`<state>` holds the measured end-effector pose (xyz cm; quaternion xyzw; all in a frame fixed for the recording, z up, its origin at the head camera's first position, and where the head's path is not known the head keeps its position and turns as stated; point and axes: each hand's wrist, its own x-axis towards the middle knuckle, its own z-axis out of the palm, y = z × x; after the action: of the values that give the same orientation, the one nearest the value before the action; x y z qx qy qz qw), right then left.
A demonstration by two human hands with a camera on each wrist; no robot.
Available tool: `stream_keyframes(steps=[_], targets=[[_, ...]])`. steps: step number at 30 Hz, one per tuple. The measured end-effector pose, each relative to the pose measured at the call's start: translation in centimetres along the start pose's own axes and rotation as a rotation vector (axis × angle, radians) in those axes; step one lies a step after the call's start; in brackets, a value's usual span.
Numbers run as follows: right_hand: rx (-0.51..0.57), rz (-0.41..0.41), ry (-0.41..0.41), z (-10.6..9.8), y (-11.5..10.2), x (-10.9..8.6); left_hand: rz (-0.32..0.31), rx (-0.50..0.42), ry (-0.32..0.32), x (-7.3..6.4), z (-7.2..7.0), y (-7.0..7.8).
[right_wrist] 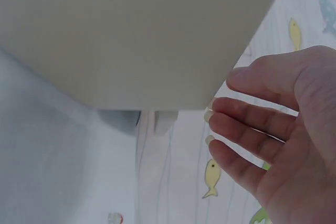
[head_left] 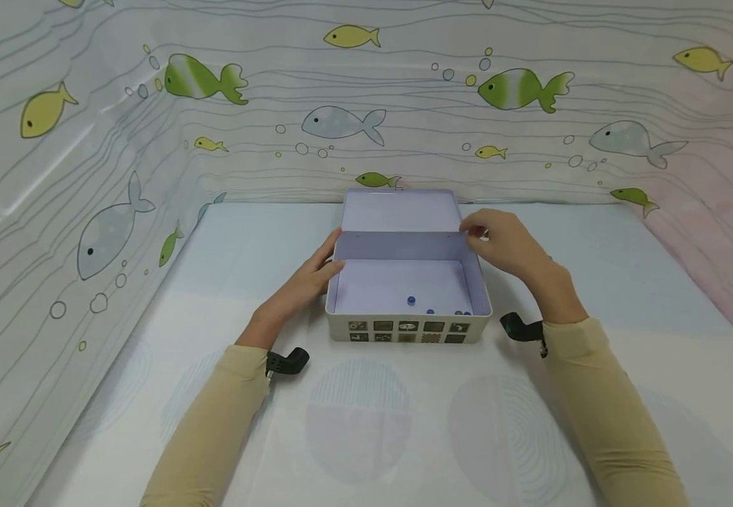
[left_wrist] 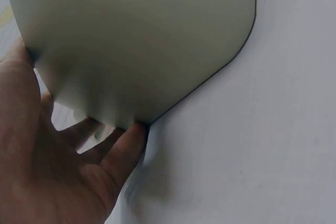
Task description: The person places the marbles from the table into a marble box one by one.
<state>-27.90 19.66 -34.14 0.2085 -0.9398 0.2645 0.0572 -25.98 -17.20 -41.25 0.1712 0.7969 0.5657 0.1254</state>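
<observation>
Head view: box (head_left: 398,282) between left fingers (head_left: 326,248), relaxed against its side, and right fingers (head_left: 481,217), bent, their grip uncertain.

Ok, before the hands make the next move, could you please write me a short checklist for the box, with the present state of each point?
1. Box on the table: ok, it stands there with its opening upward.
2. Lid open: ok, it is raised at the back.
3. Left hand at the box: ok, it touches the left side.
4. Right hand gripping firmly: cannot tell; its fingertips are near the lid's lower right corner.
5. Small blue balls inside: ok, at least four show towards the front.
6. All the balls visible: cannot tell; the front wall may hide some.
</observation>
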Motion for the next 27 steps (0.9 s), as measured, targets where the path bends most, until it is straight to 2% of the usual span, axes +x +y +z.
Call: stream_keyframes(steps=[10, 19, 23, 27], targets=[[-0.022, 0.095, -0.012, -0.2, 3.2, 0.5, 0.015, 0.014, 0.001, 0.0, -0.3, -0.1], [-0.172, 0.178, -0.086, -0.1, 5.0, 0.8, 0.011, -0.01, -0.012, -0.1, -0.4, 0.2], [-0.208, 0.192, -0.116, 0.1, 6.0, 1.0, 0.011, -0.022, -0.014, -0.1, -0.4, 0.1], [-0.199, 0.181, -0.132, 0.3, 7.2, 1.1, 0.019, -0.013, -0.009, -0.1, -0.4, 0.0]])
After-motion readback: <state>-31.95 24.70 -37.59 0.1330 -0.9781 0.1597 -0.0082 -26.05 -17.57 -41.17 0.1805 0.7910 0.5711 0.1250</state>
